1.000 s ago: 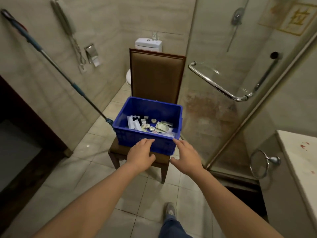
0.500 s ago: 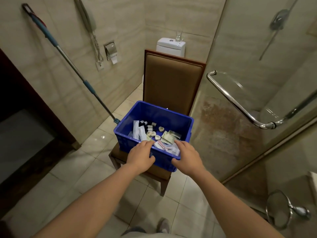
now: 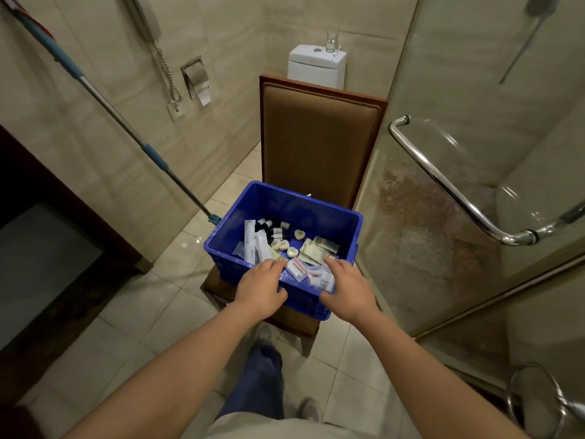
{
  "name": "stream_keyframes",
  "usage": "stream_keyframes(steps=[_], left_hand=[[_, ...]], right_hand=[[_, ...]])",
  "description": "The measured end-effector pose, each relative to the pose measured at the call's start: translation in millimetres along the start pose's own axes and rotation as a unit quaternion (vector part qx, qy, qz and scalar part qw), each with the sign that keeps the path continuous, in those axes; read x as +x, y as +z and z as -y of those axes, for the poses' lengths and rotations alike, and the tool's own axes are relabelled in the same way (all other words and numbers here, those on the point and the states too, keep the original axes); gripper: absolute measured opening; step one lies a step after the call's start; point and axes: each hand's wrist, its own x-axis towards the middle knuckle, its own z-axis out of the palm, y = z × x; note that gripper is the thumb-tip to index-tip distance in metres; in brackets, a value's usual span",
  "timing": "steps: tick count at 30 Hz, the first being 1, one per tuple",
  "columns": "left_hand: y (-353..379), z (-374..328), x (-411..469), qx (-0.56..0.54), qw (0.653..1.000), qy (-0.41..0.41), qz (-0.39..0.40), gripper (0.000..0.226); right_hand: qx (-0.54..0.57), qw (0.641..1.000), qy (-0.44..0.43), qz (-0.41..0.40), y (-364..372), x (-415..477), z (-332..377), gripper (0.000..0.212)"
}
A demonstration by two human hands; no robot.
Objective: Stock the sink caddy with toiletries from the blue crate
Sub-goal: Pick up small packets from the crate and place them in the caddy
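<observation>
The blue crate [image 3: 316, 213] stands on the seat of a brown chair [image 3: 319, 144] straight ahead. Inside lie white toothbrush packets [image 3: 253, 240], small dark bottles [image 3: 272, 229], pale heart-shaped soaps [image 3: 299, 235], green-and-white sachets [image 3: 316, 250] and clear packets [image 3: 300, 269]. My left hand [image 3: 261, 286] grips the crate's near rim, fingers curled inside, thumb on the outer wall. My right hand [image 3: 346, 288] holds the same rim a little to the right, its fingertips touching the clear packets. No sink caddy is in view.
A mop handle [image 3: 126, 128] leans on the left wall down to the crate's left corner. Behind the chair is a toilet [image 3: 316, 64] with a glass [image 3: 332, 39] on its tank. At right: glass shower door with chrome handle [image 3: 443, 191], towel ring [image 3: 535, 403]. Dark doorway [image 3: 47, 248] at left.
I have stepped closer and look down more steeply into the crate. Both hands moved forward from just short of the near rim to over it, fingers now curled inside.
</observation>
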Motion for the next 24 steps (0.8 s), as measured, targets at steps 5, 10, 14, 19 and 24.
stream_keyframes(steps=[5,10,14,19,24], left_hand=[[-0.8,15.4,39.6,0.015,0.999,0.028,0.028,0.063],[-2.0,36.3,91.4,0.027,0.996,0.046,0.069,0.060],[-1.0,50.3,139.1,0.023,0.992,0.059,0.108,0.060],[9.5,68.0,202.7,0.016,0.983,0.079,0.163,0.062],[35.1,81.3,255.2,0.017,0.969,0.092,0.227,0.060]], right_hand=[[0.007,1.000,0.023,0.005,4.8,37.5,-0.9,0.078],[0.007,0.997,0.060,0.045,11.5,86.5,0.0,0.079],[0.023,0.992,0.097,0.073,18.6,126.8,-1.6,0.080],[0.035,0.983,0.152,0.094,30.7,177.7,-6.1,0.079],[0.035,0.972,0.201,0.115,47.4,208.6,-20.5,0.079]])
